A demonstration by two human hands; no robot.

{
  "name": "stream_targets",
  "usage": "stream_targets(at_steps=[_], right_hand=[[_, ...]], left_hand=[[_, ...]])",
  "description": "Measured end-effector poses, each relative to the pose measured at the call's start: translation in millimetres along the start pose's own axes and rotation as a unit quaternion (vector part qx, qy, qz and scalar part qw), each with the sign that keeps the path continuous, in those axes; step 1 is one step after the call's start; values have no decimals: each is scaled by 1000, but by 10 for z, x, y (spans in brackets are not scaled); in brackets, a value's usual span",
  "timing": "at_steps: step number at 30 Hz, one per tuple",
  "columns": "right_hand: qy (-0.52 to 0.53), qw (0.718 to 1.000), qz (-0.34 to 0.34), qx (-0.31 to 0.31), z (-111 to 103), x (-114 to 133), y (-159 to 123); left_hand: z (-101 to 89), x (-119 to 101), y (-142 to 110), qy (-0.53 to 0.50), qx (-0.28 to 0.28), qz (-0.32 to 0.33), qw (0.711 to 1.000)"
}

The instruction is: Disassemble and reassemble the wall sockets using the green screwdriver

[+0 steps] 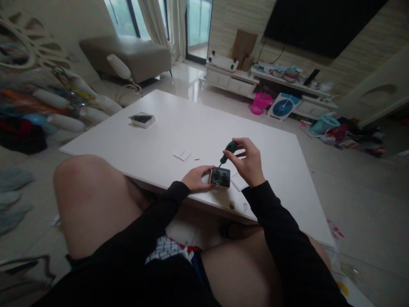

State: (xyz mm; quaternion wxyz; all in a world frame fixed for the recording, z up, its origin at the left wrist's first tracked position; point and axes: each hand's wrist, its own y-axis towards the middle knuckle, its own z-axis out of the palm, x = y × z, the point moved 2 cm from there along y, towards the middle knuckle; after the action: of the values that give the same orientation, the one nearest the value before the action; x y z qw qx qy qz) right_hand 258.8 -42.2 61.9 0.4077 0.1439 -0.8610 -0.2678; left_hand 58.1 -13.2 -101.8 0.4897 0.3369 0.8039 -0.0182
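We have the right hand (248, 161) pinching the handle of a green screwdriver (229, 149), its shaft angled down to the upper-left corner of a black-faced block (220, 177); the left hand (198, 178) clasps that block's left side, on the white table (223, 123) near its front edge; whether the tip sits in a screw is too small for us to tell. We judge the work midway: the black face lies exposed, while the screwdriver's part seems unfinished. We count one screwdriver and one block; around them, one white piece (239, 182) by the right wrist, one brown bit (231, 205), one pale scrap (245, 207), one dark strip (197, 159); farther off, one white box (147, 124).
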Motion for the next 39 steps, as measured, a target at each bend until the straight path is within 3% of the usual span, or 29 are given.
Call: stream_targets(at_steps=[11, 39], right_hand=[[-38, 996, -75, 20, 37, 98, -35], [-74, 996, -59, -8, 20, 115, -55]], left_hand=[[-3, 27, 5, 5, 3, 2, 1000], [14, 30, 10, -12, 1, 9, 1000]])
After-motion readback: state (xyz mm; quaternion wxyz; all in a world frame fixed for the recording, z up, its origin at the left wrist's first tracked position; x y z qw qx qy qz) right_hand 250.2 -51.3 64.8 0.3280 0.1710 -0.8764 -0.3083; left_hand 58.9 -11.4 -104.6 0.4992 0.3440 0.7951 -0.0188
